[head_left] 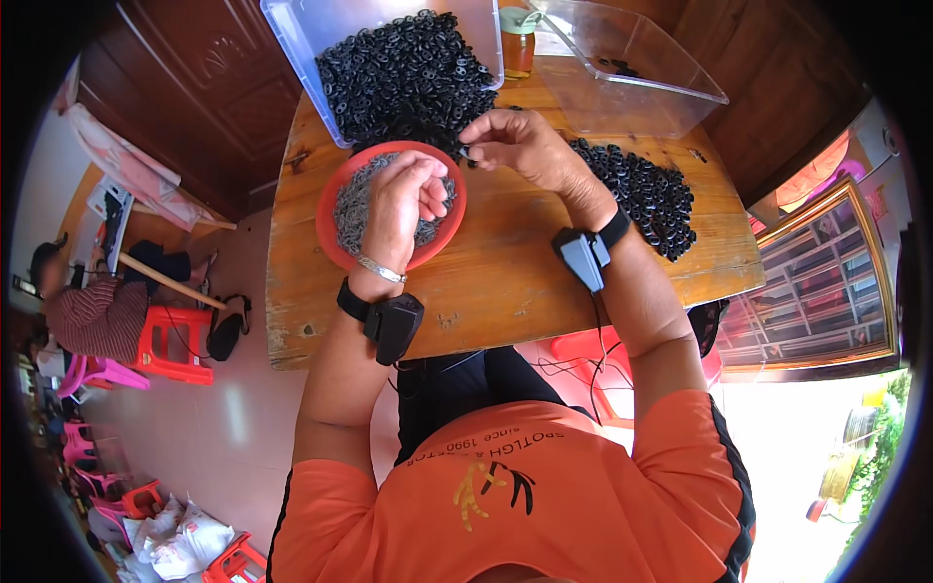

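One small piece [465, 153], too tiny to make out clearly, is at the fingertips of the right hand [533, 151], whose grip is a pinch of thumb and forefinger, probably chosen because so slight a part leaves room for nothing more. Just left of it, the left hand [396, 199] hangs over a round red bowl [450, 231], fingers curled inward; whether that grip holds anything cannot be told. The bowl is filled with thin gray pieces [354, 219] and sits squarely beneath the left hand, seemingly for short reaches. Behind it, a translucent tub [294, 29] heaped with black oval pieces [403, 73] appears tipped toward the person, likely so that they slide within reach. On the right, a loose pile [646, 202] of black pieces lies directly on the wooden tabletop [496, 287], beside the right forearm and apart from the heap. Beyond the pile stands a clear tub [632, 112] with a few dark pieces inside, and a lidded jar [518, 49] of amber liquid, set at the far edge, perhaps to stay clear of the hands.
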Available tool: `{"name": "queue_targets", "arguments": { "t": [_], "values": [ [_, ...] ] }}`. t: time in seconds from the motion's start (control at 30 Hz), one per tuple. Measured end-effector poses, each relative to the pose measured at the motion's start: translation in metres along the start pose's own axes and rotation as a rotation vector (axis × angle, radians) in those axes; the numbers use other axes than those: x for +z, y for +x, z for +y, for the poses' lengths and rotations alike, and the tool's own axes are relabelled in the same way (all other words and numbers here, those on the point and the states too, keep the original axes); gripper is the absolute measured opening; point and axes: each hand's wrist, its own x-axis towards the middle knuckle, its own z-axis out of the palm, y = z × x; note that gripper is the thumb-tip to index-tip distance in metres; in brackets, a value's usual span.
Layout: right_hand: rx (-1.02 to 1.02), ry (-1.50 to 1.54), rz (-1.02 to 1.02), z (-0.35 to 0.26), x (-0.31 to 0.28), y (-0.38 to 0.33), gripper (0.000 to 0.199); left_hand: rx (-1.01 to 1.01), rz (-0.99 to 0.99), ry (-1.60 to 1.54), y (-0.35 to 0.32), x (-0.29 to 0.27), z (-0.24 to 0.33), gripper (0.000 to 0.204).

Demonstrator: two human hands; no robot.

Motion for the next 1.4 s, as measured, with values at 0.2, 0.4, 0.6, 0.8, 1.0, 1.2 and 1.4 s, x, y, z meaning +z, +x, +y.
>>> {"name": "queue_targets", "arguments": {
  "t": [0.2,0.4,0.6,0.8,1.0,1.2,1.4],
  "values": [
    [-0.251,-0.241,0.002,-0.006,0.029,-0.005,0.010,-0.094,-0.121,-0.044,0.001,-0.002,-0.004,0.029],
    [-0.408,-0.372,0.000,-0.010,0.029,-0.004,0.008,-0.208,-0.301,-0.411,0.008,-0.007,-0.010,0.021],
    [-0.338,-0.160,0.056,-0.005,0.035,-0.003,0.012,-0.043,-0.069,-0.210,0.005,-0.001,-0.002,0.011],
    [-0.099,-0.058,0.057,-0.001,0.032,-0.003,0.015,0.116,0.066,-0.034,0.003,0.005,-0.006,0.010],
    [-0.094,-0.157,0.067,-0.004,0.037,-0.003,0.014,0.083,0.026,0.073,0.003,0.002,-0.001,0.011],
    [-0.098,-0.240,0.085,-0.002,0.041,-0.004,0.013,0.093,-0.056,0.104,0.008,-0.009,0.003,0.016],
    [-0.472,-0.721,-0.183,0.000,0.048,-0.006,0.009,0.193,0.177,-0.005,0.010,-0.017,0.011,0.015]
  ]
}}
